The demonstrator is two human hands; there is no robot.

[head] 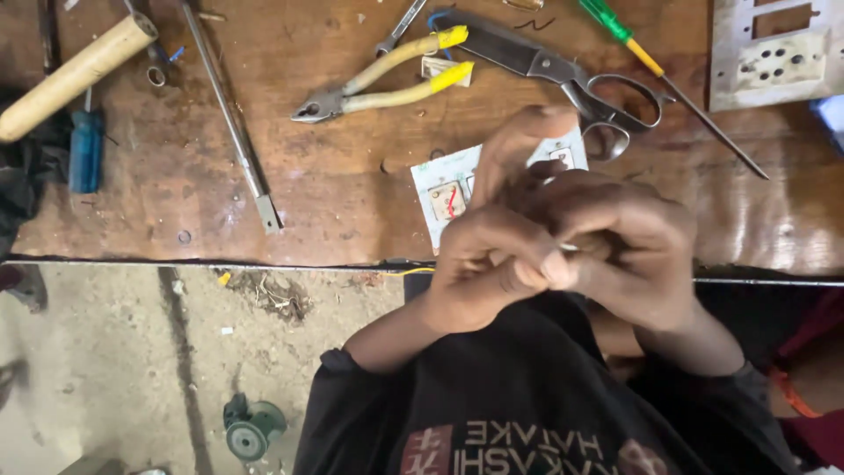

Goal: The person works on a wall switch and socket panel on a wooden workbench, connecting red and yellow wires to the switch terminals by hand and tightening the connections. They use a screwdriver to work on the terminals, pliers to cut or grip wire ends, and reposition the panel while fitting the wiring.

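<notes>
At the bench edge, head view: both hands are seen raised close together over the near rim of the wooden workbench.
Left hand: its fingers are curled and its thumb is pressed onto a small pale piece.
Right hand: it is folded against the left, with its fingers closed over the same piece; what the piece is cannot be told, since most of it is hidden.
Switch plate: a flat white square with a short red wire on it is laid on the bench, just under and behind the hands and partly covered by them.
Bench surface: worn, scratched brown wood with a dull shine is shown; its front edge is marked by a thin dark line.
Pliers: grey metal jaws and yellow sleeved handles are laid well behind the plate.
Scissors: dark steel blades and looped handles are set just beyond the fingertips.
Screwdriver: a green and yellow handle and a thin shaft are laid at a slant, to the right of the scissors.
Wooden handle: a smooth pale cylinder is laid at the far left.
Open room: bare wood is left between the plate and a long metal rod; below the edge, a dusty grey floor is seen.
</notes>
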